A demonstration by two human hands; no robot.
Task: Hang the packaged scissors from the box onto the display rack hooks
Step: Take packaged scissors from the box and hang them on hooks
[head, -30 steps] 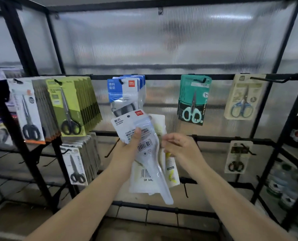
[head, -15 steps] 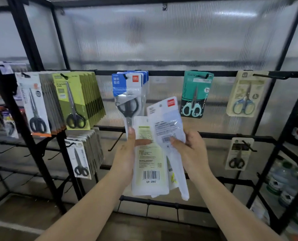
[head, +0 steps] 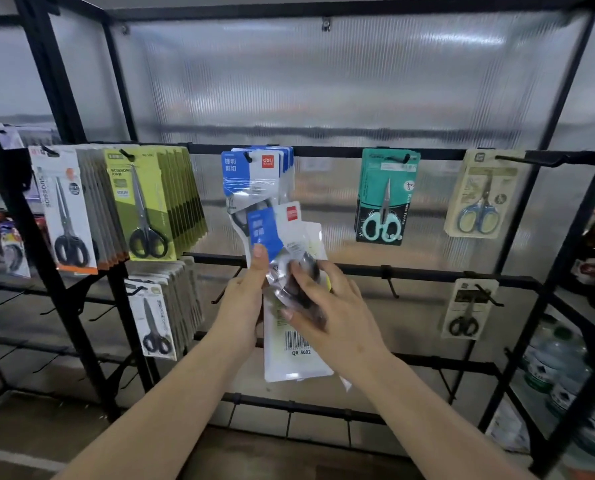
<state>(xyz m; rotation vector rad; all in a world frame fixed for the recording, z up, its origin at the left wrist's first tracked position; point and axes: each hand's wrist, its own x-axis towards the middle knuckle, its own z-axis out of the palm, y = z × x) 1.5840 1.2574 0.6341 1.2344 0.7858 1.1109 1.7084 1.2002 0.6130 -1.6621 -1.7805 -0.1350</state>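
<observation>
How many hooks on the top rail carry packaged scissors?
6: white-orange packs, green packs, blue-white packs, teal packs, beige pack, each on its own hook; a sixth at far left, partly hidden.

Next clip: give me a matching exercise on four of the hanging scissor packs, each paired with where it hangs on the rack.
Things:
1. teal pack
2. lime-green packs
3. blue-and-white packs
4. small pack with black-handled scissors

Places:
A. top rail, just above the hands
B. lower rail, far right
C. top rail, right of centre
D. top rail, left side

Pairs: 1-C, 2-D, 3-A, 4-B
</observation>
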